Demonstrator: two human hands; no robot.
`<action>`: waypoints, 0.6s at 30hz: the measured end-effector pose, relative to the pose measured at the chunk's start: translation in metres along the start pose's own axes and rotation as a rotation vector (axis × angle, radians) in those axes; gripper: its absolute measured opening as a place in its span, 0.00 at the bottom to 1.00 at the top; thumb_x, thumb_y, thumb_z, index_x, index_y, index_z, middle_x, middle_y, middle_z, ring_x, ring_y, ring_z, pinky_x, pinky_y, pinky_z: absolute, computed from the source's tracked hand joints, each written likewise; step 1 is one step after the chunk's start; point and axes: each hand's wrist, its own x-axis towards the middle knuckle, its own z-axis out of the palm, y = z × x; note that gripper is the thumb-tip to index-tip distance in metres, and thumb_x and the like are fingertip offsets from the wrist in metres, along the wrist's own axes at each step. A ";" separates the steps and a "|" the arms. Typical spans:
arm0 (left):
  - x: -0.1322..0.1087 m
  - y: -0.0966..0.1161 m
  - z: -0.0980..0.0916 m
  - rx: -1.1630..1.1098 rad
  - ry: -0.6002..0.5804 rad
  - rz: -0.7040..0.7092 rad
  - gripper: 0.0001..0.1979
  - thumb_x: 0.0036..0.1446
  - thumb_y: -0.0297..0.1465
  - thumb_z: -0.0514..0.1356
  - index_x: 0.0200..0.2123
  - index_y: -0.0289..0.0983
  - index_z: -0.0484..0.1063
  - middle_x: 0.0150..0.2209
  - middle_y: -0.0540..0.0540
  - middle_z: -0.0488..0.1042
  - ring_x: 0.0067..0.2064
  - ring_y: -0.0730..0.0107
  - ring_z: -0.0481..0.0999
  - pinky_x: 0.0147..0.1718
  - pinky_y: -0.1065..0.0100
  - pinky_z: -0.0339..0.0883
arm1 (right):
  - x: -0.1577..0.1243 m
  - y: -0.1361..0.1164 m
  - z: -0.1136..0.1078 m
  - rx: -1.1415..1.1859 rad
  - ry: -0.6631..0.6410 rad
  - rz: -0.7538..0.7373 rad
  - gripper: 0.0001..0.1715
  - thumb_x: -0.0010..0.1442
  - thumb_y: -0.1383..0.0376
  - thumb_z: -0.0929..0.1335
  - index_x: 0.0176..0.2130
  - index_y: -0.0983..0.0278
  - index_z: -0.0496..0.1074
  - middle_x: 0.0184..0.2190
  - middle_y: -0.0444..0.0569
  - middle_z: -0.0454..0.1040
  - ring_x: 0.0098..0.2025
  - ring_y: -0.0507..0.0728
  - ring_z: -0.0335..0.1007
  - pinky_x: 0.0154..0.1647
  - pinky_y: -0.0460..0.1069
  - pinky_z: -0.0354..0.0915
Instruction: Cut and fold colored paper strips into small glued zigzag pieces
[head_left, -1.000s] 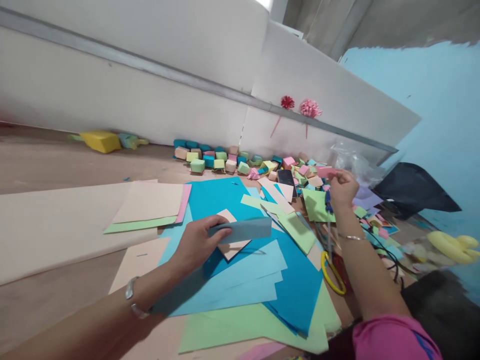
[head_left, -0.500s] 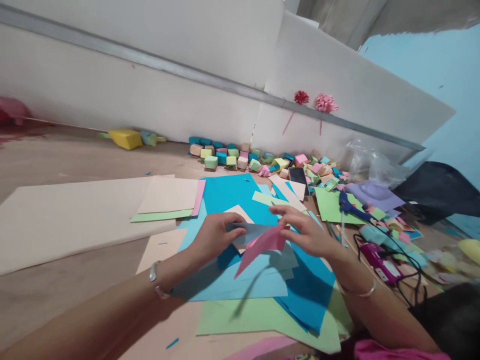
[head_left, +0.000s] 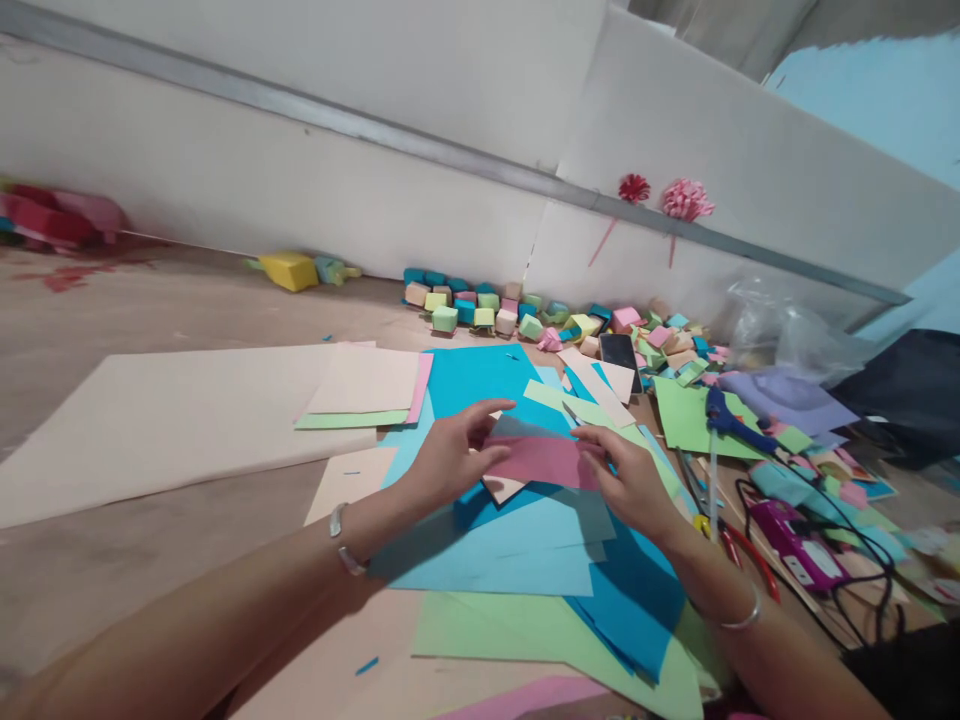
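Between my two hands, a pink strip of paper [head_left: 541, 461] is stretched level above the stacked sheets. My left hand [head_left: 459, 452] pinches its left end between thumb and fingers. At the other end, my right hand [head_left: 616, 470] closes its fingertips on the strip. Behind the strip shows a grey-blue piece of paper [head_left: 525, 428]; whether it is joined to the pink strip I cannot tell. Under my hands lie light blue sheets [head_left: 495, 565], a darker blue sheet [head_left: 480, 375] and a small peach piece [head_left: 504, 489].
Folded paper cubes [head_left: 465, 312] line the wall, with a phone [head_left: 618, 350] beside them. To the right are a blue glue gun [head_left: 724, 415], red-handled scissors [head_left: 757, 560] and a magenta device [head_left: 799, 550] with black cords. A large cream sheet [head_left: 187, 420] covers the left side.
The pink paper has turned from hanging slanted to lying level between both hands. My right hand has lowered its fingers onto its end. The view has shifted left.
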 end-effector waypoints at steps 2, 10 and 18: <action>-0.001 -0.005 0.000 0.105 0.073 0.101 0.17 0.56 0.32 0.60 0.50 0.41 0.73 0.37 0.47 0.78 0.35 0.68 0.76 0.35 0.67 0.72 | 0.001 -0.001 0.001 -0.026 0.029 -0.055 0.18 0.62 0.70 0.61 0.50 0.57 0.70 0.48 0.51 0.76 0.50 0.60 0.72 0.48 0.55 0.69; 0.001 -0.023 -0.007 0.500 0.026 0.341 0.10 0.62 0.31 0.53 0.35 0.38 0.75 0.34 0.44 0.79 0.37 0.62 0.76 0.34 0.64 0.69 | 0.004 0.011 0.008 -0.101 0.030 -0.156 0.12 0.64 0.70 0.62 0.42 0.60 0.73 0.36 0.52 0.75 0.40 0.59 0.72 0.39 0.53 0.69; 0.004 -0.020 -0.008 0.322 0.082 0.197 0.13 0.55 0.24 0.52 0.36 0.38 0.77 0.36 0.46 0.80 0.38 0.64 0.77 0.36 0.66 0.68 | 0.008 0.015 -0.001 -0.108 0.065 -0.131 0.09 0.64 0.68 0.64 0.38 0.60 0.74 0.35 0.50 0.76 0.39 0.58 0.73 0.40 0.51 0.69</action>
